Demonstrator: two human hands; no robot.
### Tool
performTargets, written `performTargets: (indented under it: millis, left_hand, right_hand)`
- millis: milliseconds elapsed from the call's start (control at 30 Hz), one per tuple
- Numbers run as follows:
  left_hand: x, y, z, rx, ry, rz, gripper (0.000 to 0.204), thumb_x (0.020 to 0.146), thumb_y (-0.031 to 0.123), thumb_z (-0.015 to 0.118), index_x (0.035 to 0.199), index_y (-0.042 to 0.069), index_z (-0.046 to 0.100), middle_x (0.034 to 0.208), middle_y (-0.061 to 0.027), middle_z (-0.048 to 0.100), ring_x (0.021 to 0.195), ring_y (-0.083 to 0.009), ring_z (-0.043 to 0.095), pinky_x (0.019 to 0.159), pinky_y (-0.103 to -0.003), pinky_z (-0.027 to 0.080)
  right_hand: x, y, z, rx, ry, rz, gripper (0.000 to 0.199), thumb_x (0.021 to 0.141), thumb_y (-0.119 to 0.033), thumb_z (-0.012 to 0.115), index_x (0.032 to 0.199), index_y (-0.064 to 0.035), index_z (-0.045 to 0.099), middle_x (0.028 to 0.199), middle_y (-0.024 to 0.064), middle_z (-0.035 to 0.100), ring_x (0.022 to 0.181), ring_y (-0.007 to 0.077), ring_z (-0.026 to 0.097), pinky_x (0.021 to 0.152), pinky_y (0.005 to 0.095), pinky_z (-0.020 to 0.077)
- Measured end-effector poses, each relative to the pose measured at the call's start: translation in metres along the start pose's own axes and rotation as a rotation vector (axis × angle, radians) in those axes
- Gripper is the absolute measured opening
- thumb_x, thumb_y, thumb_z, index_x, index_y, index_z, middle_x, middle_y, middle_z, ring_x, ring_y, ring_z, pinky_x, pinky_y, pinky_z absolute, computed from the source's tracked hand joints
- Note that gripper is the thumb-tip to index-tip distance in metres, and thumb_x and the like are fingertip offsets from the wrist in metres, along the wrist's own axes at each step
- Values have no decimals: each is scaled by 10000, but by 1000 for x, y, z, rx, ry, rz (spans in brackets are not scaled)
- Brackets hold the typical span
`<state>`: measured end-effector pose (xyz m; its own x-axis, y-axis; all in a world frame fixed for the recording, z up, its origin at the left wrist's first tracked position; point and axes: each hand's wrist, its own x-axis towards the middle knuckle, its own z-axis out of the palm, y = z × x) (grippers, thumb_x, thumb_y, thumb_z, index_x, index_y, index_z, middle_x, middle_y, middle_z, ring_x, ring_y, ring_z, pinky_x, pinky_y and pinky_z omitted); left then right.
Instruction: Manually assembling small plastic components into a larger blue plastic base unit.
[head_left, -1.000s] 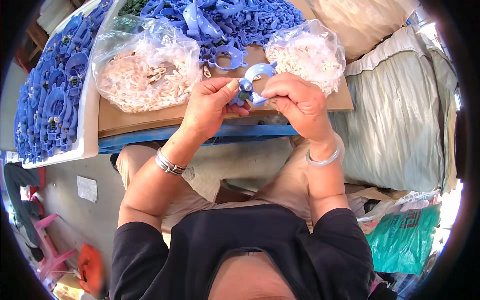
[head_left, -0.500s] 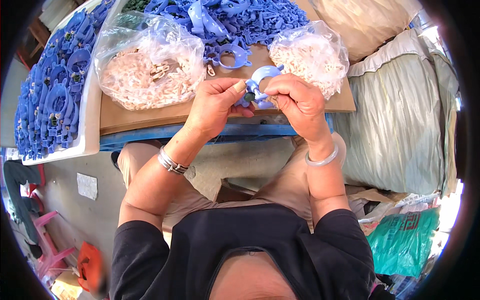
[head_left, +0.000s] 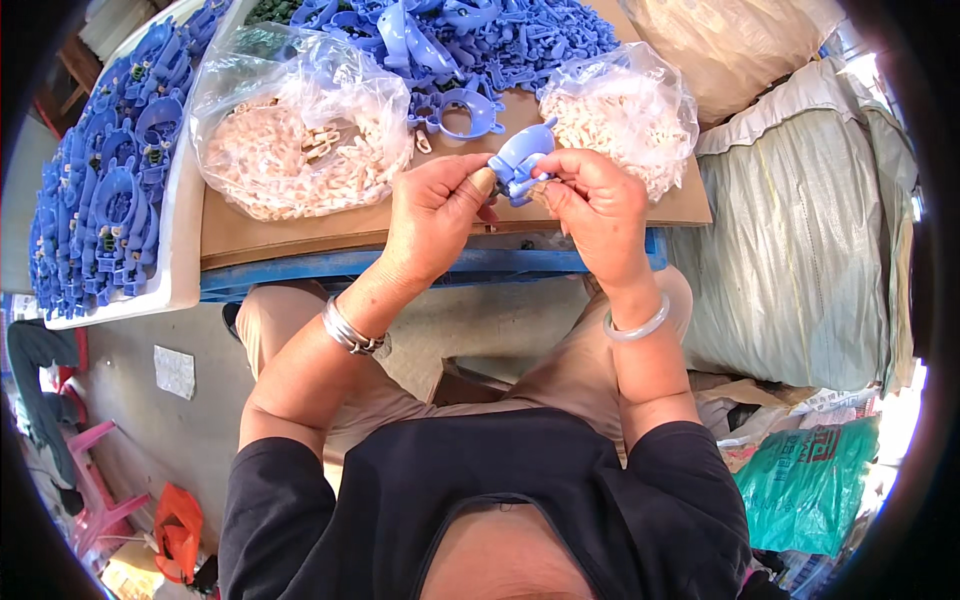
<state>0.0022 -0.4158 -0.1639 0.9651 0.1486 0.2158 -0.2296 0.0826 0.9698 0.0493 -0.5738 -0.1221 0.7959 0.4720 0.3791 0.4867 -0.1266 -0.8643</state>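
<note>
Left hand (head_left: 432, 212) and right hand (head_left: 592, 200) together over the near edge of a cardboard sheet (head_left: 300, 235), both pinching one blue plastic clip (head_left: 520, 160) held between them, fingertips closed on it, thumbs on top. Clip raised just above the cardboard, clear of everything else. Just beyond the left hand, a clear bag of pale small parts (head_left: 300, 150); just beyond the right hand, a second such bag (head_left: 620, 115), almost touching the knuckles. Between the bags, a narrow gap of bare cardboard leading to a heap of blue clips (head_left: 470, 40). Far out past the left hand, a white tray (head_left: 185, 230) of more blue clips. Beside the right wrist, a grey sack (head_left: 800, 230). Open room only beneath the wrists, toward the lap.
</note>
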Motion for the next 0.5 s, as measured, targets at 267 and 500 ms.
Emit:
performTargets:
  millis: [267, 500]
  left_hand:
    - [2, 1, 1, -214, 22, -219, 239, 886, 127, 482, 1007, -56, 578, 803, -90, 607, 666, -138, 594, 596, -259, 522]
    - [1, 1, 5, -255, 47, -205, 221, 868, 119, 521, 987, -52, 594, 728, -62, 599, 605, -107, 570, 556, -242, 515]
  right_hand:
    - [3, -1, 1, -440, 53, -355, 178, 716, 100, 579, 868, 8, 591, 871, 36, 547, 689, 75, 507, 615, 202, 426]
    - [8, 12, -8, -202, -29, -179, 174, 687, 61, 626, 851, 10, 601, 982, 30, 465, 778, 77, 487, 647, 204, 414]
